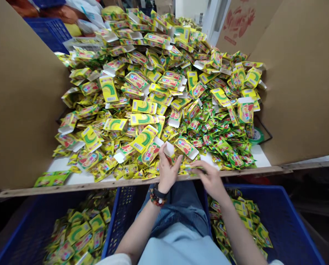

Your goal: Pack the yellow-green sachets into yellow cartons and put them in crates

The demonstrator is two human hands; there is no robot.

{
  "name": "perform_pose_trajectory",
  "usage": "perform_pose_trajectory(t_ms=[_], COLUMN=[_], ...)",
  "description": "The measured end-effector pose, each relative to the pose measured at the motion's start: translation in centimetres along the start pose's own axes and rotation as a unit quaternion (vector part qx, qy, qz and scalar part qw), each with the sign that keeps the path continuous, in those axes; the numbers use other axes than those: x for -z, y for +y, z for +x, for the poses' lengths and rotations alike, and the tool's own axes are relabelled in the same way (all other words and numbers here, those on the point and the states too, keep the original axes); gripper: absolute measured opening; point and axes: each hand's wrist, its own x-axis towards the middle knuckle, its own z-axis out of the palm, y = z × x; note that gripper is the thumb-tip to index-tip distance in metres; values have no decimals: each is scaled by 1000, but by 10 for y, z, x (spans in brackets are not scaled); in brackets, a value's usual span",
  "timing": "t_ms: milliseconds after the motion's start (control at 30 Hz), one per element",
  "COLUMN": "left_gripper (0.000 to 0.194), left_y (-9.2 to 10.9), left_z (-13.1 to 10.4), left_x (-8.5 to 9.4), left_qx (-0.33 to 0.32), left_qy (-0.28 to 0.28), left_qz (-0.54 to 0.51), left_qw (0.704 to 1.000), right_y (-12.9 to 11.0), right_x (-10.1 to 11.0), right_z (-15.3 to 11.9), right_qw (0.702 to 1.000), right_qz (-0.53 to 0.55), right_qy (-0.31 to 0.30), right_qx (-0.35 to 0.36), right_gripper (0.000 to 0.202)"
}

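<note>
While my left hand (169, 170) curves half-open, right hand (210, 180) loosely curled, any grip unclear, printed box (185, 146) just beyond at twelve o'clock.

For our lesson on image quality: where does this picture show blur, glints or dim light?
Head view: the right hand is smeared, probably by motion; head view: small pale glints dot the shiny green sachets; head view: the blue crate at lower right sits in dimmer light than the boxes heaped above the wooden edge.
</note>
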Motion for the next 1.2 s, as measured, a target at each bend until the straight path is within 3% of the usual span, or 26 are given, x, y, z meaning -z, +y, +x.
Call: perform_pose_trajectory(t_ms=[100, 167, 233, 400, 533, 667, 900, 1100, 1200], left_gripper=[66, 66, 69, 71, 68, 64, 49, 52, 53], left_y=[-5, -6, -7, -12, -19, -24, -21, -25, -29], left_z=[-4, -9, -15, -22, -28, -34, -39, -32, -32], left_x=[0, -3, -8, -12, -15, -18, -20, -19, -17], left_qx=[-125, -187, -206, -210, -218, -215, -226, -178, -135], left_qy=[-48, -63, -55, -69, -61, -46, 9, 38, 41], left_qz=[110, 114, 108, 140, 151, 135, 124, 120, 113], left_qw=[985, 974, 971, 965, 962, 966, 966, 976, 984], right_y=[-10, -15, -19, -24, -27, -26, -27, -12, -1], right_x=[15, 13, 10, 14, 10, -6, -23, -41, -49], right_z=[10, 18, 25, 37, 37, 31, 25, 23, 18], right_qw=[982, 974, 984, 998, 977, 934, 889, 887, 907], right_qz=[76, 91, 74, -48, -208, -346, -447, -417, -362], right_qy=[175, 208, 163, -21, -50, -70, -59, 126, 122], right_qx=[0, 14, 9, -18, 7, 53, 77, 151, 179], right_gripper=[9, 11, 12, 17, 23, 29, 31, 19, 23])
